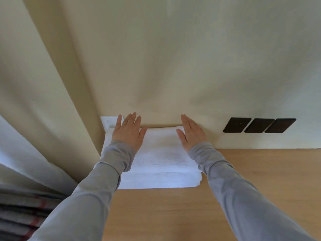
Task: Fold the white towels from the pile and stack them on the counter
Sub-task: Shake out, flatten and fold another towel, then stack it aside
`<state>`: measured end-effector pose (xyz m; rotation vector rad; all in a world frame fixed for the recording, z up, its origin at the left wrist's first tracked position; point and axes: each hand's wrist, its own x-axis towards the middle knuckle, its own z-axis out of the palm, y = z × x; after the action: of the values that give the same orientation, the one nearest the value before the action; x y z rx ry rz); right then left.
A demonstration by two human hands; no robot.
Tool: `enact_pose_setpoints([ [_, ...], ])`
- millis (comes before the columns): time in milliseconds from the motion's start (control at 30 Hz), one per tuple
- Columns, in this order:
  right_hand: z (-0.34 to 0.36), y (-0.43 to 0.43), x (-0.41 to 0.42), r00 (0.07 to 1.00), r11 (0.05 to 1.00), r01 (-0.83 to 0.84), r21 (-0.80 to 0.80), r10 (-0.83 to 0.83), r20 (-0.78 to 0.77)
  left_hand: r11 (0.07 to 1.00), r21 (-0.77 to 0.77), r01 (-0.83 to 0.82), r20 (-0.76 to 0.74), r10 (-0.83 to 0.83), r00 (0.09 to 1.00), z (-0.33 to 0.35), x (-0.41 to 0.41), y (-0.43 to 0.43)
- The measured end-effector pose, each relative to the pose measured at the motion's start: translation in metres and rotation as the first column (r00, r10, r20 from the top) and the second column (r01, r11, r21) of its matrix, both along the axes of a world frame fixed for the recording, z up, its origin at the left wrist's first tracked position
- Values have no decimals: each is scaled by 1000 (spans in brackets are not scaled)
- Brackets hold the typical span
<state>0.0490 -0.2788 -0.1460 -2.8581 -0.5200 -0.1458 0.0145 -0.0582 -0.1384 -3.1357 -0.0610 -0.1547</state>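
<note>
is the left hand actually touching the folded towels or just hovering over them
Touching. In the head view the left hand lies palm-down on top of the folded towels, with no gap or shadow between them.

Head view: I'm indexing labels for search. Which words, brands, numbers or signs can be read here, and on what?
No readable text anywhere.
folded white towels: no tag or label shows.
white wall plate: faint marks, too blurred to read.
three dark wall panels: nothing legible.
</note>
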Motion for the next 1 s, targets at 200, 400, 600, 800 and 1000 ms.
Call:
enact_pose_setpoints([
  [200, 48, -55, -18, 996, 998, 54, 11, -55, 69, 998, 37, 54, 93, -57, 994, 50, -11, -52],
  [400, 96, -155, -53, 971, 985, 170, -6, -166, 174, 984, 50, 171, 171, -177, 969, 89, -24, -159],
  [600, 131, -293, -116, 920, 947, 321, 8, -314, 234, 942, 67, 328, 209, -334, 919, 117, -53, -304],
  [800, 151, -442, -194, 833, 872, 488, 34, -477, 279, 874, 53, 483, 260, -480, 838, 134, -93, -453],
  [1000, 160, -571, -278, 701, 755, 655, 45, -628, 337, 765, 49, 642, 278, -628, 727, 147, -130, -591],
])
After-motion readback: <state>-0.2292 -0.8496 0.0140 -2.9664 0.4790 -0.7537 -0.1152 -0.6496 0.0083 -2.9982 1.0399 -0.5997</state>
